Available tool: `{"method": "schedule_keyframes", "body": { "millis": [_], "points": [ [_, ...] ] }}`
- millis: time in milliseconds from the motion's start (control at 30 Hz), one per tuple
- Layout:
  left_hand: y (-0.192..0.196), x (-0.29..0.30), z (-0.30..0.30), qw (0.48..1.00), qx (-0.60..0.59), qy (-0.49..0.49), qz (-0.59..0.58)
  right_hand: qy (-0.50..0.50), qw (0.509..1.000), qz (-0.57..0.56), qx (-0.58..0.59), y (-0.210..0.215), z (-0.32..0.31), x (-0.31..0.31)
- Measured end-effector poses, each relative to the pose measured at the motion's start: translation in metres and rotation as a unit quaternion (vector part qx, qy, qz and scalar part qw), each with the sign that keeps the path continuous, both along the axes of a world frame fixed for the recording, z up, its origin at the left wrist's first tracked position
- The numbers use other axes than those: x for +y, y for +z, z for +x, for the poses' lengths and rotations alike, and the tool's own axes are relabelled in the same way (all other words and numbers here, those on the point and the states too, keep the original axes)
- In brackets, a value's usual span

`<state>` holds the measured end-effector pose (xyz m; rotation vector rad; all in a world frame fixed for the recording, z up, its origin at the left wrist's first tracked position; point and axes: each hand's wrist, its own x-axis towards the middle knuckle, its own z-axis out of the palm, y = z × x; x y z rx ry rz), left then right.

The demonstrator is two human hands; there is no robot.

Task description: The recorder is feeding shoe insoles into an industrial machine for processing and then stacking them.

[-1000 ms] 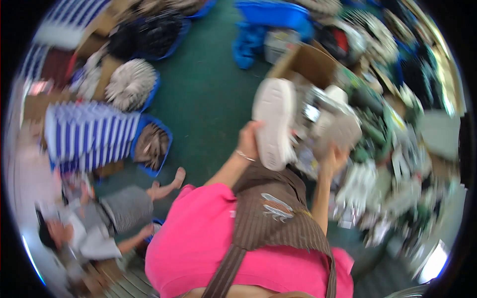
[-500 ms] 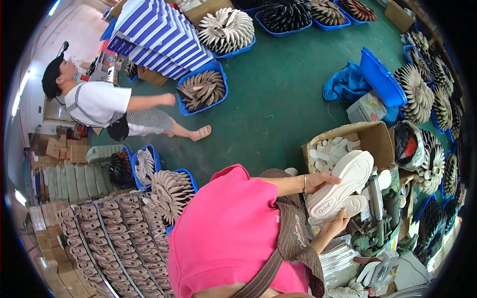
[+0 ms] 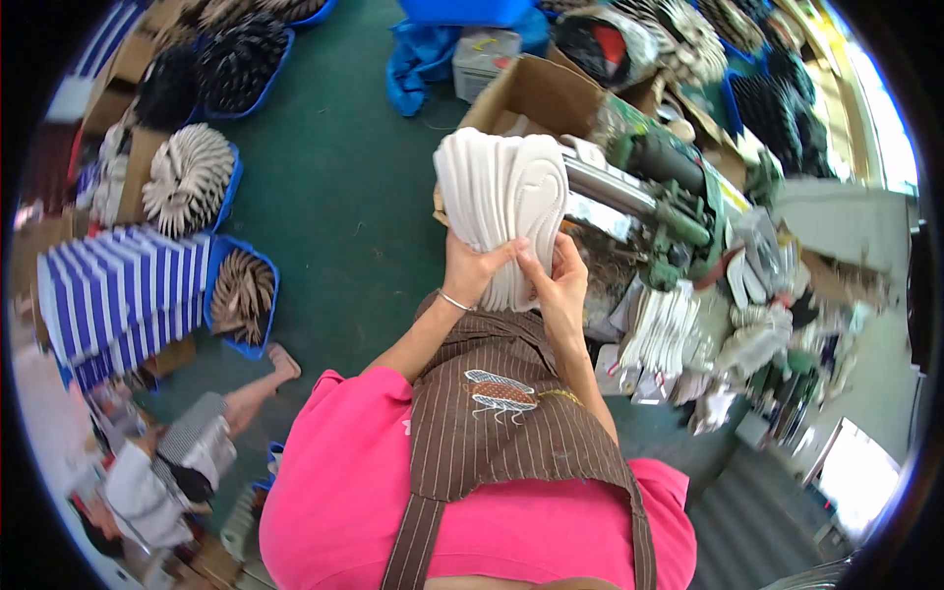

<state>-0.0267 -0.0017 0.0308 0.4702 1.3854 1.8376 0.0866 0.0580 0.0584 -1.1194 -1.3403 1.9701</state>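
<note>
A thick bundle of white shoe insoles (image 3: 501,187) stands upright in front of my chest, the insoles pressed together side by side. My left hand (image 3: 474,267) is closed round the bundle's lower left side, with a bracelet at the wrist. My right hand (image 3: 559,287) grips the lower right side, its thumb near the left thumb on the front insole. Just behind the bundle is an open cardboard box (image 3: 551,93), its contents mostly hidden. Beside it, to the right, stands a green machine with a metal cylinder (image 3: 619,187).
White insoles (image 3: 661,329) lie fanned on the cluttered bench at right. Blue tubs with shoe parts (image 3: 241,295) stand on the green floor at left, near blue-and-white striped stacked boxes (image 3: 123,295). Another person (image 3: 162,482) is at lower left. A blue cloth (image 3: 421,64) lies far ahead.
The view has swung to the right. The insoles, earlier tilted with a smaller part apart in my right hand, are now gathered upright in one bundle between both hands.
</note>
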Motion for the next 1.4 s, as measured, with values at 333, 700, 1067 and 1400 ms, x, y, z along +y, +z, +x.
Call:
{"method": "schedule_keyframes", "body": {
  "millis": [333, 700, 1067, 1400],
  "points": [
    [-0.014, 0.009, 0.005, 0.984, -0.167, -0.046, 0.040, -0.172, 0.979, 0.038, 0.106, -0.033, 0.045, -0.001],
    [-0.034, -0.009, -0.011, 0.960, -0.263, -0.086, 0.027, -0.172, 0.983, 0.058, 0.001, -0.058, 0.045, 0.028],
    [-0.024, 0.006, 0.009, 0.987, -0.117, -0.111, -0.014, -0.083, 0.991, -0.105, 0.027, -0.043, 0.020, 0.018],
    [-0.025, 0.008, 0.014, 0.996, -0.002, -0.085, -0.016, -0.226, 0.973, -0.036, -0.040, -0.100, 0.060, 0.044]
  ]
}}
